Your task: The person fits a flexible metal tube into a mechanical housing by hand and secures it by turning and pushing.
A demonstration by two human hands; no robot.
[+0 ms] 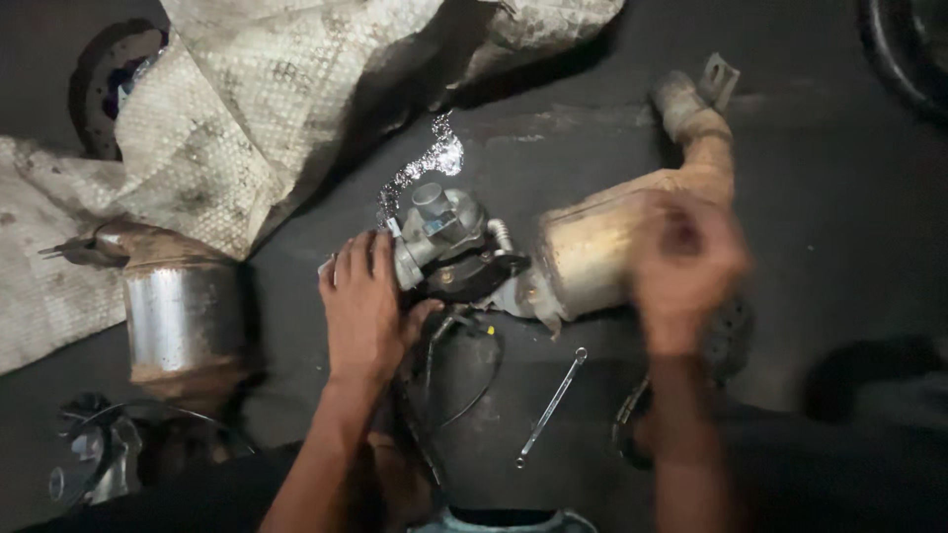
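Wrench (553,405) lain on dark floor (839,197), open room rightward | left hand (363,306) laid flat on valve assembly (449,242) | right hand (686,262) blurred over rusty exhaust part (592,247), grip cannot be told

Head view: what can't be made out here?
- Right hand: motion-blurred, so its grip or any contents are unclear.
- Rusty exhaust part: its middle is hidden behind that blurred hand.
- Grey valve assembly: its near side is covered by the left hand.
- Dark round object: cut off by the top right corner.
- Lower left clutter: too dark to identify.
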